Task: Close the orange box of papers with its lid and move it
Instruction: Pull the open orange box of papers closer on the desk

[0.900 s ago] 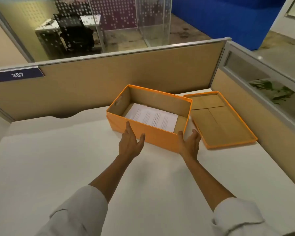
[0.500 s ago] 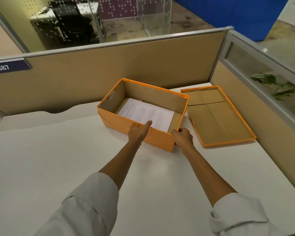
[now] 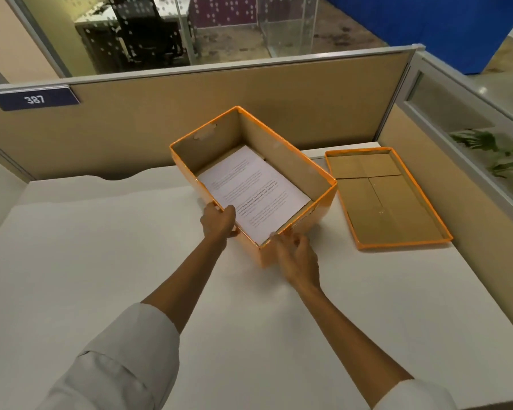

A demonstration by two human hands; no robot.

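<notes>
The orange box (image 3: 323, 199) stands open on the white desk, turned at an angle with one corner toward me. Printed white papers (image 3: 253, 192) lie flat inside it. My left hand (image 3: 218, 221) grips the near-left rim, thumb outside and fingers over the edge. My right hand (image 3: 296, 255) holds the near corner and right side wall. The orange lid (image 3: 385, 199) lies upside down on the desk just right of the box, its brown inside facing up, untouched.
The white desk (image 3: 101, 261) is bounded by tan partition walls behind (image 3: 190, 113) and to the right (image 3: 471, 217). A blue plate (image 3: 34, 99) reading 387 hangs on the back partition. A plant (image 3: 498, 155) shows beyond the right partition glass.
Both hands went from hovering at the front wall to gripping it. The box has been swung so its near-right corner now points toward me; the lid stayed put.
</notes>
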